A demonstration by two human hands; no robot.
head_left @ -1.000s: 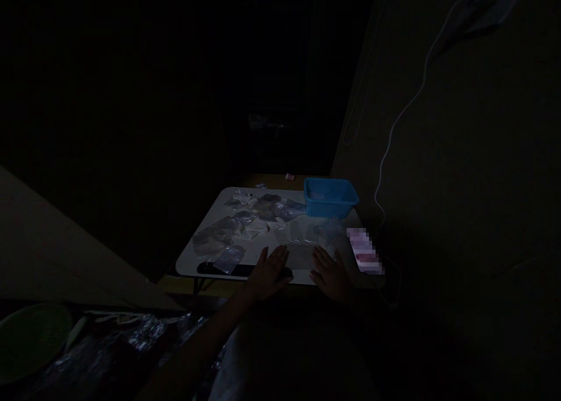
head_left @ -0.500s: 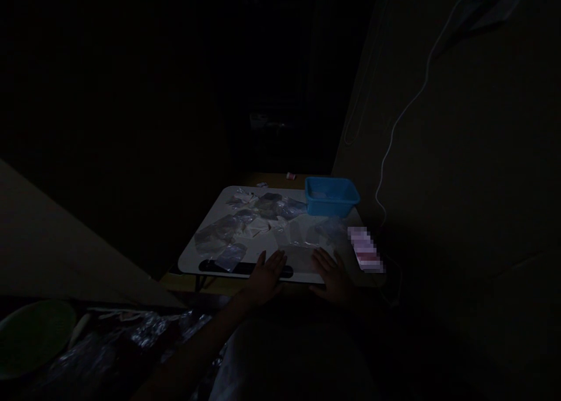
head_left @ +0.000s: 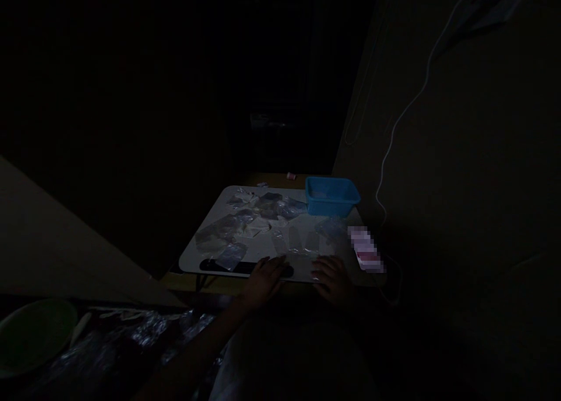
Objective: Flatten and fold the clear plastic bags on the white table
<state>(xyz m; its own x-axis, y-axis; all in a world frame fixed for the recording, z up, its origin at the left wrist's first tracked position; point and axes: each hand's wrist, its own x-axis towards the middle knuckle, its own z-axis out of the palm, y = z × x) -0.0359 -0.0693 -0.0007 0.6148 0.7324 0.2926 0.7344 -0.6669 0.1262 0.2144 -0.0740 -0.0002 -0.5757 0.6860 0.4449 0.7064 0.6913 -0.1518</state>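
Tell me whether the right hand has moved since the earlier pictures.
Yes. The right hand has drawn back slightly toward the person: its fingertips now lie closer to the near edge of the white table.

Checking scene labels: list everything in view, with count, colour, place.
Table: one, white, centre
Plastic pieces: several, clear, across table
Strip: one, black, table's near edge
Basin: one, blue, table's far right
Pixelated object: one, pinkish, right of table
Cable: one, white, right wall
Small item: one, pink, beyond table
Round object: one, green, lower left
Crumpled plastic: count unclear, clear, lower left
Left hand, right hand: one each, colours dim, near edge
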